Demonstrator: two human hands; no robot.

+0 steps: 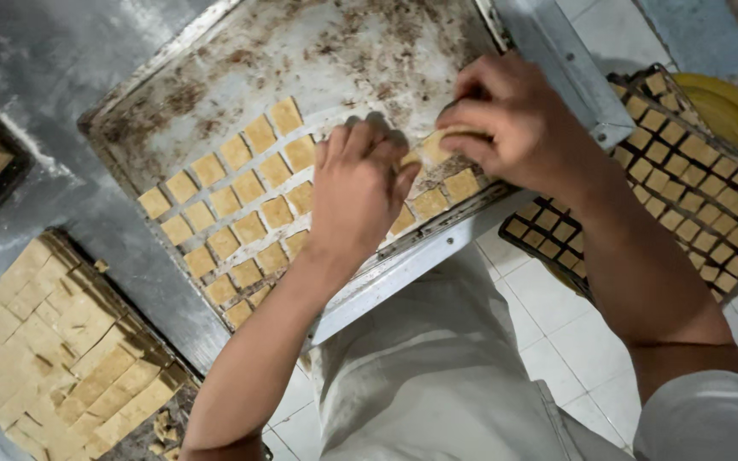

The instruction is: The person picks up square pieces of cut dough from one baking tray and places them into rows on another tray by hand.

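The right hand (514,119) pinches dough squares (442,143) at the baking tray's (172,77) three o'clock edge. The left hand (359,183) lies flat, fingers together, steadying laid rows (232,205).

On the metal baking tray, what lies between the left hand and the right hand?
In the head view, small square dough pieces lie between the left hand and right hand on the baking tray.

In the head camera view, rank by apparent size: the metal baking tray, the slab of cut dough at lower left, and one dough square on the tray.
1. metal baking tray
2. slab of cut dough
3. dough square, far smallest
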